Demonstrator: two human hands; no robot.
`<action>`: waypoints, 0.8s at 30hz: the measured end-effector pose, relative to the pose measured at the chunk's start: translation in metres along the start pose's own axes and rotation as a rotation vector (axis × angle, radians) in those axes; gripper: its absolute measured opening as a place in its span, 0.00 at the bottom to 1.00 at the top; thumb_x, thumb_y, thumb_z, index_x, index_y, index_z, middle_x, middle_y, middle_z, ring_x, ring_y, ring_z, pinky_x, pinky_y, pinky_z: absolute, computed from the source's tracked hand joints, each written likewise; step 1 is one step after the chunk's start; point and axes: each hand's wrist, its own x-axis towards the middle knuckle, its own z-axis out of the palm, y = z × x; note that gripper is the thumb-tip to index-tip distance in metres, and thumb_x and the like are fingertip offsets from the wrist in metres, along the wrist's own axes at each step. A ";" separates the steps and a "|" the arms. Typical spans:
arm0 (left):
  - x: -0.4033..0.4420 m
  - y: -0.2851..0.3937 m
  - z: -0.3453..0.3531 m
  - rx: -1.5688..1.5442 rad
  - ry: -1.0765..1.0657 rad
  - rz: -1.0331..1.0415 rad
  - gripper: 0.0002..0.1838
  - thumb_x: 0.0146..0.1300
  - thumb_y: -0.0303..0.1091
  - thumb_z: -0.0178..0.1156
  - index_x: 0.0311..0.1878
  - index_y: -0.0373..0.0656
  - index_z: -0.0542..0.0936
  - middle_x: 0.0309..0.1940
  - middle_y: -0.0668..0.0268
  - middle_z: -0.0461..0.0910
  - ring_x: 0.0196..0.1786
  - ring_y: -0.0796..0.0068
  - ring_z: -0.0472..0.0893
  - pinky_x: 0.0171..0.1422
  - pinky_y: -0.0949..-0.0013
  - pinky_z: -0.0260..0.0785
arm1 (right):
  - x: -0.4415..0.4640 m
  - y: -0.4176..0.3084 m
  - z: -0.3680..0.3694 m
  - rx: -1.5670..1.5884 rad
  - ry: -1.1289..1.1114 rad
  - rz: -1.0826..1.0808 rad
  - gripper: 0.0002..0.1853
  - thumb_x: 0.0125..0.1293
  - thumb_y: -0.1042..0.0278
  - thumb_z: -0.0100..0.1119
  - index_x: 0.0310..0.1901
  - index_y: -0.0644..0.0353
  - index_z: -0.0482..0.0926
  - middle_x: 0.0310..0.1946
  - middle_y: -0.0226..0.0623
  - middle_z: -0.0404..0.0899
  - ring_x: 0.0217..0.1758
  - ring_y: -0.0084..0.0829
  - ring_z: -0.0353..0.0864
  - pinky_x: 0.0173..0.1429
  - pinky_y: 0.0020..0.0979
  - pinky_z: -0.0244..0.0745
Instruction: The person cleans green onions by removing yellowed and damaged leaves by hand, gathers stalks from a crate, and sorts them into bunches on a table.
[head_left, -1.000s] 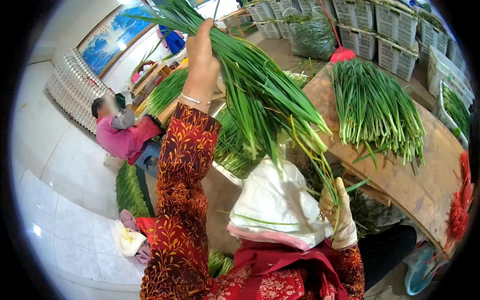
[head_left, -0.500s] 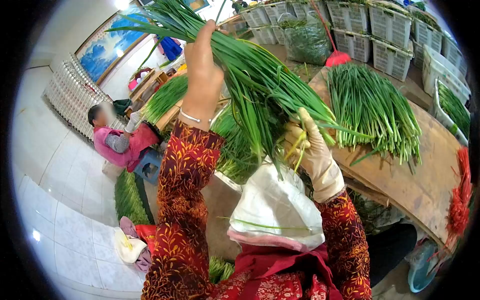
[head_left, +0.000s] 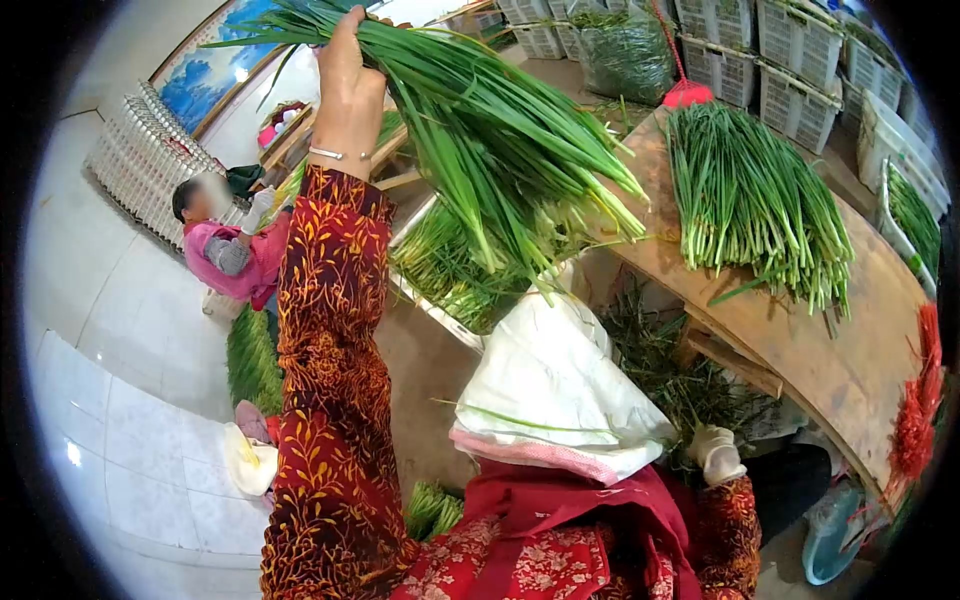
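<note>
My bare left hand (head_left: 348,90) is closed around a large bunch of garlic chives (head_left: 480,110), raised high at the upper middle. The pale root ends fan out toward the lower right, and several long leaves hang down. My right hand (head_left: 716,455), in a cream glove, is low at the right beside a heap of dark loose leaves (head_left: 670,360). Its fingers are partly hidden and too small to read. Across my lap lies a white woven cloth (head_left: 560,385) with a single green leaf on it.
A wooden board (head_left: 770,350) at the right carries a pile of chives (head_left: 760,190) and red ties (head_left: 912,410). Stacked crates (head_left: 800,75) stand behind. A crate of greens (head_left: 445,270) sits ahead, and another person (head_left: 225,245) sits at the left.
My right hand has left the bunch, where it pinched yellowed leaves, and dropped to the lower right by the leaf heap. My left hand has shifted up and left with the chives.
</note>
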 end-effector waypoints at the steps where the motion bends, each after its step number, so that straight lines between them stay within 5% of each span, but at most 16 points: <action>1: -0.002 0.002 0.002 -0.051 0.006 -0.025 0.08 0.60 0.33 0.51 0.29 0.40 0.72 0.25 0.61 0.75 0.32 0.68 0.76 0.41 0.65 0.71 | -0.015 -0.005 -0.005 -0.122 0.104 -0.026 0.36 0.52 0.38 0.53 0.58 0.54 0.65 0.48 0.42 0.75 0.49 0.40 0.76 0.52 0.36 0.70; 3: -0.007 0.010 0.007 0.038 -0.003 0.000 0.07 0.60 0.32 0.51 0.29 0.39 0.72 0.26 0.60 0.76 0.32 0.67 0.76 0.41 0.65 0.71 | -0.047 -0.041 -0.079 0.217 0.264 -0.142 0.32 0.53 0.49 0.58 0.57 0.57 0.65 0.50 0.43 0.73 0.54 0.42 0.71 0.56 0.36 0.67; 5: -0.007 0.014 0.012 0.067 -0.061 0.011 0.07 0.59 0.32 0.52 0.30 0.37 0.73 0.27 0.59 0.76 0.33 0.66 0.76 0.41 0.64 0.71 | -0.039 -0.061 -0.101 0.603 0.532 -0.462 0.30 0.54 0.53 0.59 0.57 0.56 0.65 0.46 0.50 0.74 0.49 0.43 0.75 0.51 0.36 0.69; 7: -0.002 0.022 0.010 0.039 -0.067 -0.037 0.08 0.59 0.32 0.53 0.30 0.37 0.73 0.27 0.58 0.77 0.33 0.66 0.76 0.41 0.63 0.72 | -0.019 -0.091 -0.127 1.177 0.386 -0.790 0.35 0.55 0.56 0.61 0.60 0.63 0.59 0.53 0.43 0.70 0.54 0.34 0.70 0.57 0.31 0.64; 9: -0.013 0.030 0.020 0.081 -0.077 -0.019 0.09 0.59 0.32 0.53 0.32 0.35 0.74 0.30 0.58 0.77 0.36 0.65 0.77 0.43 0.63 0.72 | -0.009 -0.120 -0.161 1.255 0.279 -1.048 0.36 0.58 0.53 0.58 0.62 0.63 0.57 0.58 0.39 0.64 0.57 0.29 0.65 0.58 0.27 0.61; 10: -0.024 0.034 0.029 0.085 -0.083 -0.015 0.09 0.59 0.32 0.53 0.32 0.35 0.74 0.30 0.58 0.77 0.36 0.65 0.77 0.43 0.63 0.72 | 0.008 -0.126 -0.171 1.081 0.376 -1.075 0.34 0.59 0.52 0.56 0.62 0.61 0.57 0.57 0.37 0.65 0.55 0.28 0.67 0.56 0.28 0.65; 13: -0.041 0.043 0.046 0.000 -0.182 -0.071 0.11 0.61 0.35 0.52 0.34 0.36 0.74 0.33 0.59 0.78 0.37 0.67 0.77 0.44 0.65 0.71 | 0.025 -0.158 -0.178 1.272 0.223 -1.251 0.31 0.61 0.52 0.54 0.61 0.60 0.59 0.52 0.36 0.67 0.49 0.25 0.67 0.49 0.25 0.64; 18: -0.047 0.040 0.061 0.152 -0.174 0.099 0.13 0.63 0.38 0.48 0.36 0.37 0.74 0.34 0.61 0.77 0.37 0.72 0.76 0.45 0.71 0.70 | 0.006 -0.178 -0.167 1.585 0.085 -1.134 0.28 0.62 0.52 0.50 0.59 0.60 0.62 0.43 0.34 0.70 0.38 0.21 0.68 0.37 0.21 0.63; 20: -0.026 0.037 0.040 -0.049 -0.487 -0.053 0.13 0.63 0.38 0.47 0.35 0.37 0.74 0.32 0.62 0.78 0.36 0.73 0.76 0.44 0.72 0.70 | -0.006 -0.174 -0.164 1.635 0.067 -1.061 0.26 0.63 0.52 0.49 0.58 0.60 0.63 0.39 0.33 0.71 0.34 0.19 0.69 0.33 0.20 0.62; 22: -0.032 0.033 0.042 -0.135 -0.552 -0.141 0.12 0.63 0.38 0.47 0.34 0.38 0.74 0.31 0.64 0.77 0.35 0.73 0.76 0.42 0.73 0.70 | -0.018 -0.167 -0.162 1.649 0.021 -0.993 0.25 0.64 0.52 0.48 0.57 0.60 0.64 0.35 0.32 0.73 0.30 0.17 0.69 0.28 0.18 0.62; 24: -0.045 0.026 0.044 0.270 -0.136 0.116 0.11 0.63 0.37 0.47 0.33 0.39 0.72 0.31 0.64 0.76 0.35 0.74 0.75 0.42 0.73 0.69 | -0.032 -0.152 -0.155 1.635 -0.110 -0.915 0.24 0.65 0.52 0.46 0.56 0.60 0.65 0.32 0.31 0.74 0.26 0.16 0.70 0.24 0.16 0.61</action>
